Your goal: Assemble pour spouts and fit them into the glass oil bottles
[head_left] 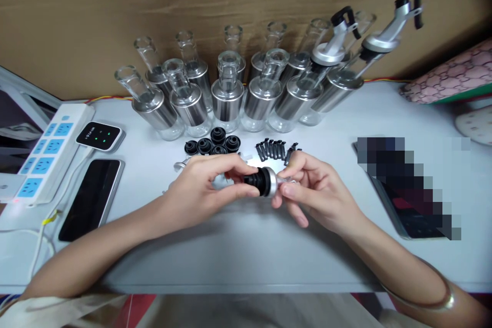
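Note:
Over the middle of the white table (246,251), my two hands hold one pourer stopper (263,182) between them. My left hand (207,189) pinches its black ribbed rubber end. My right hand (311,192) grips its silver metal collar and spout, mostly hidden by the fingers. Just behind the hands lie several black rubber stoppers (213,144) and a row of small black caps (273,149). Several glass bottles with steel sleeves (227,95) stand at the back; two on the right carry fitted pourers (338,36).
A white power strip (46,151), a small black device with green lights (100,136) and a dark phone (92,197) lie at the left. A blurred tablet (411,189) sits at the right, a pink patterned cushion (449,79) beyond it. Cardboard backs the table.

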{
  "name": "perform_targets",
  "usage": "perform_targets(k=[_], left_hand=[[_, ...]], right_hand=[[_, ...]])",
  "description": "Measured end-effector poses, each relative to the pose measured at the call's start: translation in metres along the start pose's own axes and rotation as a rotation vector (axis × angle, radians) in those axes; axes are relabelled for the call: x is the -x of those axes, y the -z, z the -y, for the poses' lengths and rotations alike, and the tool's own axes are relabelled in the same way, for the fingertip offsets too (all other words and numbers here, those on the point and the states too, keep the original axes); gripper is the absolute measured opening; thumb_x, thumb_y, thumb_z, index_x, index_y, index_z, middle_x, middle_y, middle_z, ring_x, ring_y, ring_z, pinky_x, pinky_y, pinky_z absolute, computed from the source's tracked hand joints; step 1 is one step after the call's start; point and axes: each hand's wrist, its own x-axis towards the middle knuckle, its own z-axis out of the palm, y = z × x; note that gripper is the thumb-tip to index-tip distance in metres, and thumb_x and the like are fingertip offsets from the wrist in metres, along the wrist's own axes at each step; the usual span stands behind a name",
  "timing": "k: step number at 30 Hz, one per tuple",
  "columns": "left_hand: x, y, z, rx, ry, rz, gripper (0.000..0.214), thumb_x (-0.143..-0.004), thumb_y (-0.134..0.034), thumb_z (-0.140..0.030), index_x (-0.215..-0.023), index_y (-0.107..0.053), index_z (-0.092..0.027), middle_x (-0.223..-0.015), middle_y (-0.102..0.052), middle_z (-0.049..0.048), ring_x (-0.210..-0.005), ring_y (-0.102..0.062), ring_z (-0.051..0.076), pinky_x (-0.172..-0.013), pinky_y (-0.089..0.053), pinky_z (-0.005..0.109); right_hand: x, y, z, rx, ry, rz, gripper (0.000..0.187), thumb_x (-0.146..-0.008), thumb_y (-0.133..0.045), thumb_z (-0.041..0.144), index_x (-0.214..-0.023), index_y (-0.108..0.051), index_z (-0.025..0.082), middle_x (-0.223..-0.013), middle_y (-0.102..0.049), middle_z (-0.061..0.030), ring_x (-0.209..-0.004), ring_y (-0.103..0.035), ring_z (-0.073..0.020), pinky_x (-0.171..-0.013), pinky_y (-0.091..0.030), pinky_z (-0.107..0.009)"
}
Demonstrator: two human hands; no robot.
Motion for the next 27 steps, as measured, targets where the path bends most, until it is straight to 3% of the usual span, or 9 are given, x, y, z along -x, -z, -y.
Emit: perform_targets(k=[5, 9, 14, 17, 21, 23, 27], left_hand=[[-0.001, -0.004, 0.001, -0.093, 0.024, -0.038, 0.01, -0.082, -0.072, -0.022, -0.088, -0.067, -0.015, -0.075, -0.072, -0.0014, -0.063, -0.062, 0.009, -0.054, -0.045, 0.017], [-0.001, -0.005, 0.001, -0.092, -0.015, -0.048, 0.013, -0.084, -0.07, -0.028, -0.086, -0.065, -0.016, -0.074, -0.07, -0.0015, -0.064, -0.061, 0.01, -0.056, -0.044, 0.019], [0.0, -0.007, 0.011, -0.077, -0.109, -0.096, 0.02, -0.087, -0.065, -0.037, -0.084, -0.059, -0.019, -0.08, -0.064, 0.0002, -0.073, -0.058, 0.013, -0.065, -0.046, 0.023], [0.001, -0.012, 0.016, 0.015, -0.063, -0.117, 0.021, -0.09, -0.059, -0.041, -0.091, -0.054, -0.021, -0.099, -0.062, 0.0048, -0.09, -0.06, 0.016, -0.073, -0.048, 0.027], [0.006, -0.019, 0.018, 0.189, 0.114, -0.024, 0.032, -0.085, -0.065, -0.047, -0.089, -0.046, -0.022, -0.09, -0.06, 0.0015, -0.081, -0.059, 0.015, -0.071, -0.047, 0.027], [0.008, -0.021, 0.016, 0.253, 0.142, 0.025, 0.033, -0.083, -0.068, -0.046, -0.09, -0.045, -0.022, -0.088, -0.058, 0.0004, -0.079, -0.058, 0.013, -0.071, -0.047, 0.026], [0.007, -0.02, 0.008, 0.318, 0.178, 0.082, 0.018, -0.091, -0.058, -0.035, -0.099, -0.047, -0.022, -0.092, -0.059, 0.002, -0.082, -0.059, 0.013, -0.076, -0.05, 0.026]], right_hand=[[-0.002, -0.005, 0.002, -0.033, -0.064, -0.041, 0.021, -0.08, -0.074, 0.03, -0.079, -0.055, 0.019, -0.061, -0.073, 0.0016, -0.027, -0.047, -0.0027, -0.03, -0.027, -0.012], [-0.003, -0.003, 0.002, -0.08, -0.152, -0.016, 0.027, -0.079, -0.073, 0.037, -0.077, -0.053, 0.02, -0.055, -0.069, 0.0036, -0.025, -0.04, -0.0024, -0.031, -0.021, -0.015], [-0.004, 0.002, -0.003, 0.174, -0.094, -0.115, 0.025, -0.082, -0.069, 0.04, -0.088, -0.058, 0.019, -0.037, -0.036, 0.0143, -0.032, -0.024, -0.0017, -0.036, -0.015, -0.016], [-0.003, 0.0, -0.002, 0.248, 0.02, -0.173, 0.031, -0.083, -0.069, 0.041, -0.103, -0.056, 0.021, -0.045, -0.045, 0.0121, -0.036, -0.034, -0.0042, -0.036, -0.024, -0.015], [0.0, -0.006, -0.002, 0.201, 0.072, -0.006, 0.036, -0.085, -0.067, 0.042, -0.113, -0.053, 0.024, -0.068, -0.064, 0.004, -0.053, -0.059, -0.0089, -0.054, -0.05, -0.022], [0.001, -0.007, -0.003, 0.209, 0.055, 0.049, 0.037, -0.085, -0.067, 0.043, -0.114, -0.054, 0.023, -0.073, -0.063, 0.0027, -0.058, -0.062, -0.0097, -0.062, -0.053, -0.025], [0.001, -0.008, -0.006, 0.264, 0.036, -0.01, 0.031, -0.083, -0.069, 0.039, -0.107, -0.056, 0.023, -0.076, -0.062, 0.0015, -0.059, -0.061, -0.0101, -0.06, -0.053, -0.024]])
